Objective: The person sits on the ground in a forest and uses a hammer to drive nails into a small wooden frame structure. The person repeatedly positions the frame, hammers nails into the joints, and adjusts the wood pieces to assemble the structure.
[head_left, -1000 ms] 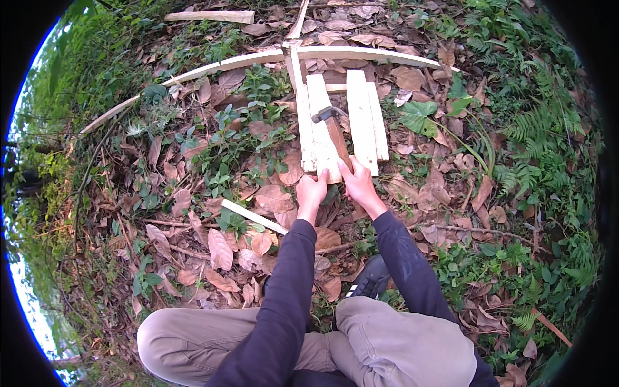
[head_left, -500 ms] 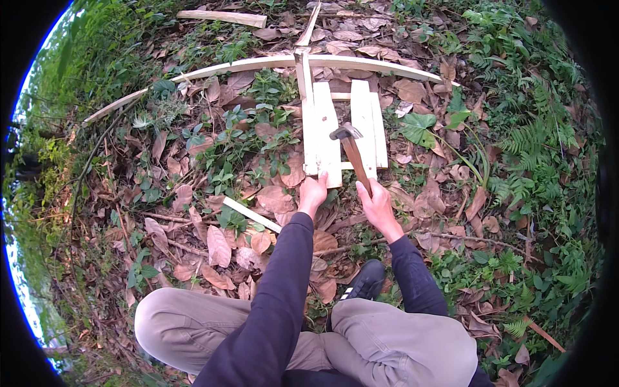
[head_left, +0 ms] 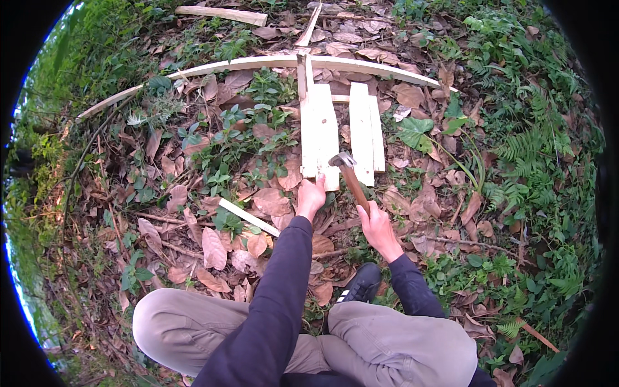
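Observation:
My left hand (head_left: pixel 311 198) grips the near end of a pale wooden board (head_left: pixel 325 132), its thumb lying along the top; the other fingers are partly hidden. My right hand (head_left: pixel 379 231) is closed round the wooden handle of a claw hammer (head_left: pixel 353 186). The hammer's metal head hangs close by the near end of that board, just right of my left thumb; whether it touches cannot be made out. Two more narrow boards (head_left: pixel 363 129) lie to the right, across a gap. Thin crosspieces (head_left: pixel 340 99) link the boards at the far end.
A long pale strip (head_left: pixel 232 64) lies crosswise beyond the boards, with a splintered stick (head_left: pixel 311 26) crossing it. One loose piece (head_left: pixel 222 14) is at the far left, another (head_left: pixel 248 217) near my left forearm. Dry leaves and green plants cover the ground. My dark shoe (head_left: pixel 361 284) is close by.
The hammer and my right hand have come down toward me, the head moving from over the gap to the boards' near end. My left hand stays at the board's near end.

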The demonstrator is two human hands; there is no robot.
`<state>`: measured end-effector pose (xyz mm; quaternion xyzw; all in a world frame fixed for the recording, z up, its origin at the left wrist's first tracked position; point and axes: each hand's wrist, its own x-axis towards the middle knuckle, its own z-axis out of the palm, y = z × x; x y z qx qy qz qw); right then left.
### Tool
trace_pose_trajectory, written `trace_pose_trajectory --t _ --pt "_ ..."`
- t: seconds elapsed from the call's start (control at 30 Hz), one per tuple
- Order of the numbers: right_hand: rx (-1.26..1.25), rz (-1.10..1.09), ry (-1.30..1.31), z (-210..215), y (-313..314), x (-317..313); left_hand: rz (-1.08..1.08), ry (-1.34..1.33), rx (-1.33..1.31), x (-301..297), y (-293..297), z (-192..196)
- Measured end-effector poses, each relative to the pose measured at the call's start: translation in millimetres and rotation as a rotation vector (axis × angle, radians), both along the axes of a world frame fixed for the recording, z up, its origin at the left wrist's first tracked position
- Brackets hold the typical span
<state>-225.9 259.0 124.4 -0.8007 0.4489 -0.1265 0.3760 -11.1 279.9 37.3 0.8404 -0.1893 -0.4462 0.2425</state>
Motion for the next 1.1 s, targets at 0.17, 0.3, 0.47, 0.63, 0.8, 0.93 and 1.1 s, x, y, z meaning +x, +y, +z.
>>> trace_pose_trajectory --t 0.17,0.3,0.47,0.63,0.8,0.93,1.1 --pt "0.045 -0.123 0.005 -12 2 7 0.031 -0.012 0.031 1 1 -11" --pt "0.134 -0.202 0.054 -11 -1 15 0.014 0.03 0.029 3 3 -14" --pt "0.138 -0.099 0.037 -11 -5 28 0.02 0.024 0.009 5 4 -15" --pt "0.109 -0.273 -0.093 -12 9 31 -0.032 0.042 0.011 7 4 -9" --pt "0.888 -0.468 -0.33 -9 -3 38 0.023 0.049 -0.067 9 8 -19" --pt "0.899 -0.469 -0.315 -13 -11 31 -0.013 0.069 -0.006 4 2 -12" --pt "0.842 -0.431 -0.269 -8 -15 26 -0.03 0.082 -0.07 7 6 -10"
